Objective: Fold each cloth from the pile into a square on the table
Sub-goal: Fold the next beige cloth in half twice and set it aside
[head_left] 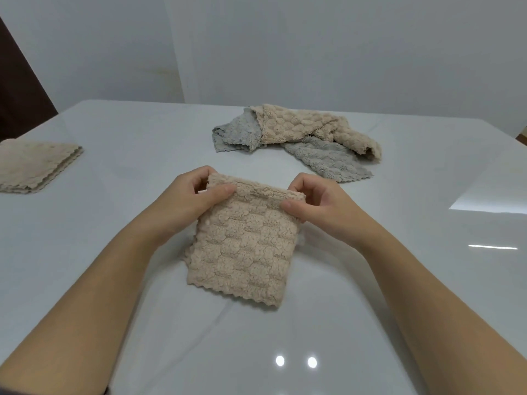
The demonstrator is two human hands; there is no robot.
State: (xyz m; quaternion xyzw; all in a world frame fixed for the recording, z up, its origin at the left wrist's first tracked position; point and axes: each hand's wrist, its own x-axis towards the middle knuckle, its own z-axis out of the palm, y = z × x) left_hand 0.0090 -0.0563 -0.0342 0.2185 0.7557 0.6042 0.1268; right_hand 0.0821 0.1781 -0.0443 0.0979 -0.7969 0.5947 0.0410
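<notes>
beige fleecy stack of folded cloths lies at the far left of the glossy white table. near the middle, the left hand pinches the top left corner of a folded beige textured cloth, thumb on its front. the right hand pinches the top right corner. whether its scalloped lower edge touches the table is unclear. behind, to the right, sits a crumpled pile of beige and grey cloths.

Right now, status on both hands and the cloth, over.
Left hand and right hand pinch top corners of beige cloth. Cloth folded, roughly square. Unfolded pile behind, folded stack left, neither in the way.
</notes>
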